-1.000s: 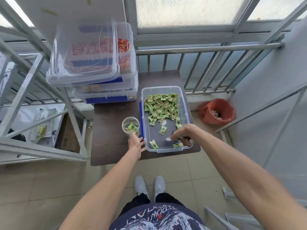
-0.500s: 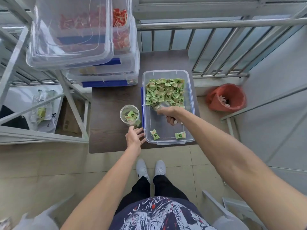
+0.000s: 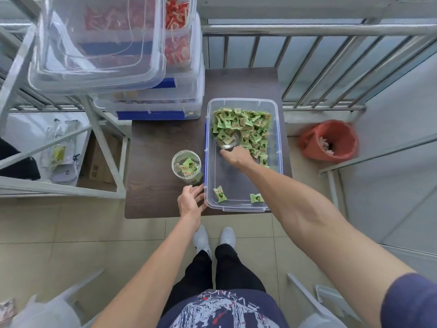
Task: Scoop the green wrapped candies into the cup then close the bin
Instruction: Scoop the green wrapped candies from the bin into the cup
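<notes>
A clear plastic bin (image 3: 278, 147) stands open on the dark table (image 3: 153, 147). Green wrapped candies (image 3: 246, 124) are heaped at its far end, and two loose ones lie near its front wall. My right hand (image 3: 236, 158) is inside the bin, shut on the handle of a metal scoop (image 3: 228, 140) whose bowl pushes into the heap and holds a candy. A clear cup (image 3: 186, 165) with a few green candies stands just left of the bin. My left hand (image 3: 190, 201) rests open against the bin's front left corner.
Stacked clear bins with red candies (image 3: 175, 46) stand at the table's back left, a loose lid (image 3: 94, 43) tilted on them. An orange waste bucket (image 3: 329, 140) sits on the floor to the right. A metal railing (image 3: 307, 29) runs behind, a shelf frame (image 3: 101, 143) at the left.
My right hand has carried the scoop from the bin's near end up to the candy heap at the far end. My left hand stays at the bin's front corner.
</notes>
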`<action>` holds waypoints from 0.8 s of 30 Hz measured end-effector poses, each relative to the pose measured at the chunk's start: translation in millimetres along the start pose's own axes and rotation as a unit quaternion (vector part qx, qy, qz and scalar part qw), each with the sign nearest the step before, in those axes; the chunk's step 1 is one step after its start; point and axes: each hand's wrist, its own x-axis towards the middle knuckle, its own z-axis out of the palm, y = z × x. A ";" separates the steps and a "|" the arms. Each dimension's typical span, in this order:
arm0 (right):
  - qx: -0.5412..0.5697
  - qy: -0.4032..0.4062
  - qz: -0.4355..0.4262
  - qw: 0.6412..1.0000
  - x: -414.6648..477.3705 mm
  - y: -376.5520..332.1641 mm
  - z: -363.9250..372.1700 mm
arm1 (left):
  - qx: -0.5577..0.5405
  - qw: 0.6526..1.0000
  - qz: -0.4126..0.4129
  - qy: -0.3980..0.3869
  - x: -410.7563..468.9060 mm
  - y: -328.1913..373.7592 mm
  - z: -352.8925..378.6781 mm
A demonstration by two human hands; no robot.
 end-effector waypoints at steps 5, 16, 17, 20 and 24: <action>-0.006 0.052 -0.020 0.998 -12.5 13.6 0.0 | -0.005 1.000 -0.004 -0.022 -1.2 -0.8 -3.2; 0.017 0.090 -0.085 0.992 -62.5 36.6 -24.1 | 0.077 0.996 -0.008 -0.045 -10.2 15.4 -12.8; 0.009 0.093 -0.087 0.992 -64.7 39.5 -27.1 | 0.086 0.995 -0.011 -0.042 -9.4 15.9 -14.5; -0.029 0.097 -0.101 0.990 -79.3 43.4 -36.3 | 0.101 0.994 -0.012 -0.036 -10.7 20.1 -25.0; -0.064 0.073 -0.119 0.988 -95.2 42.6 -46.7 | 0.096 0.995 0.014 -0.005 -9.7 32.3 -37.8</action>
